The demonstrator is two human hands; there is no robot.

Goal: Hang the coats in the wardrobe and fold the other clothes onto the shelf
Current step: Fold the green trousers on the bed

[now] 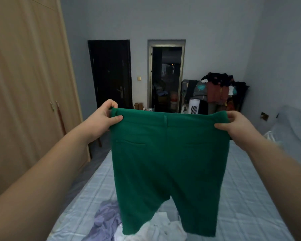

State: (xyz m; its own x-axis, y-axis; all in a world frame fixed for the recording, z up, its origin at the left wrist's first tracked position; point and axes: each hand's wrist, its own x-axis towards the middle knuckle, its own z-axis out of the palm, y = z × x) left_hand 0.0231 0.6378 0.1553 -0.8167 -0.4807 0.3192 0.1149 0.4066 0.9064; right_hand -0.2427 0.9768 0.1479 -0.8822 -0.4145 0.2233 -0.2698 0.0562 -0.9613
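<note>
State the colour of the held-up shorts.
Solid green shorts, seen best in the head view.

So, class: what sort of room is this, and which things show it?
Most likely a bedroom: a bed with a checked sheet, a tall wooden wardrobe beside it, and a heap of clothes in the far corner.

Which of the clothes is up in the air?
The green shorts. The left hand and right hand hold their waistband up, while the purple garment and the white garment lie crumpled on the bed.
</note>
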